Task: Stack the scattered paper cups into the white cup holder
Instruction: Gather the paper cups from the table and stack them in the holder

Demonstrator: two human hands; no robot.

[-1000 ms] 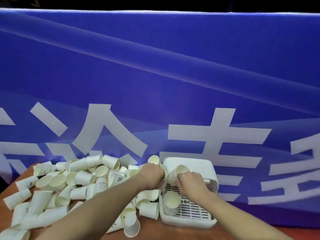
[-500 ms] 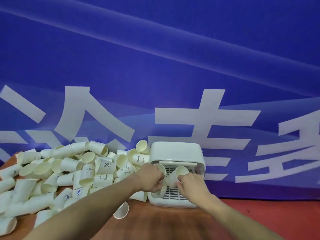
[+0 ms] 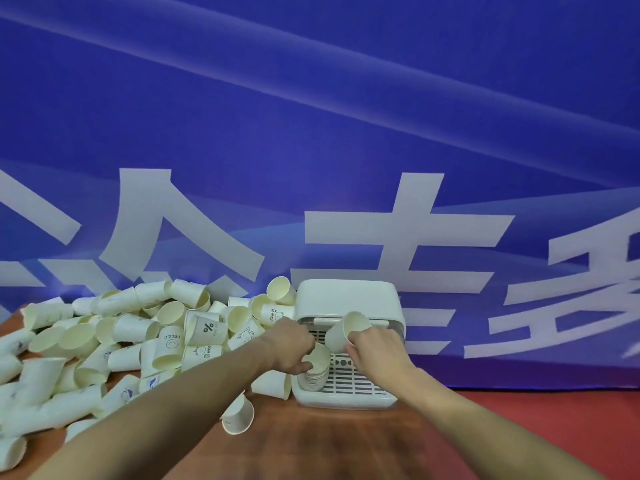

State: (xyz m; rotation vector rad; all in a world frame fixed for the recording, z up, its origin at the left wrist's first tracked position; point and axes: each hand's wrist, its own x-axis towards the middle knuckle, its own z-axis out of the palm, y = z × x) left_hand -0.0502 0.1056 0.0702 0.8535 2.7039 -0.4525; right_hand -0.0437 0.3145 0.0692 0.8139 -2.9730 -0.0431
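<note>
Two hands grip cups: left (image 3: 289, 346) on the holder's stack (image 3: 315, 370), right (image 3: 375, 344) one tilted cup (image 3: 341, 332); pile prints read "HELLO", "Bear", "%".

Blue banner (image 3: 311, 133) hangs behind wooden table (image 3: 329, 445).

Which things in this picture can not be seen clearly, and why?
- Head view: number of cups in the nested stack in the cup holder; rims too small, left hand covers its top.
- Fingertips of the right hand: hidden behind the paper cup it holds.
- Cup pile: cut off by left edge.
</note>
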